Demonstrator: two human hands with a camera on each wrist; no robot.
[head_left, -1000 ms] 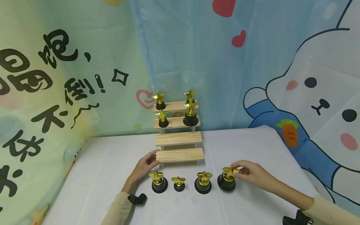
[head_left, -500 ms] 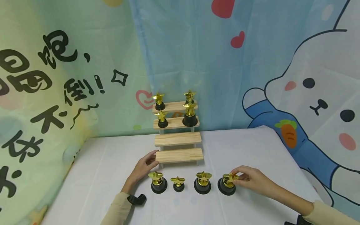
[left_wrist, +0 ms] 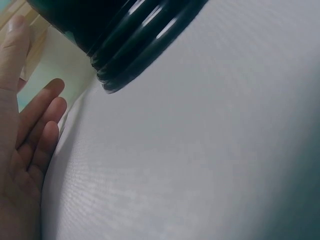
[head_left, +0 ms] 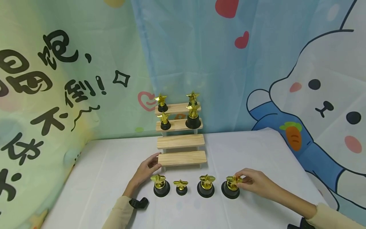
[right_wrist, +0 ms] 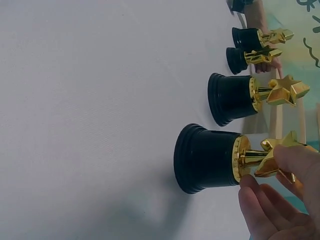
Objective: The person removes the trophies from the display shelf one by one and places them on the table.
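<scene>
My right hand (head_left: 254, 182) pinches the gold star top of the rightmost trophy (head_left: 230, 191) between thumb and fingers. That trophy stands upright on the white table, its black base showing fully in the right wrist view. At the left end of the wooden step stand's (head_left: 183, 158) lowest shelf, my left hand (head_left: 146, 168) grips the edge, thumb in front and a finger behind. Three more star trophies form a row before the stand: a large one (head_left: 161, 187), a small one (head_left: 181, 187) and another large one (head_left: 206, 187). The left wrist view shows one black base (left_wrist: 125, 40) close up.
Two trophies, left (head_left: 162, 103) and right (head_left: 193, 97), stand on the stand's top shelf. The second shelf holds a small trophy (head_left: 165, 121) and a larger one (head_left: 193, 118). A printed curtain (head_left: 200, 57) hangs right behind the white tablecloth (head_left: 114, 159).
Over the last second my right hand and its trophy have shifted slightly toward me, and the trophy now stands level with the row. My left hand stays at the shelf end.
</scene>
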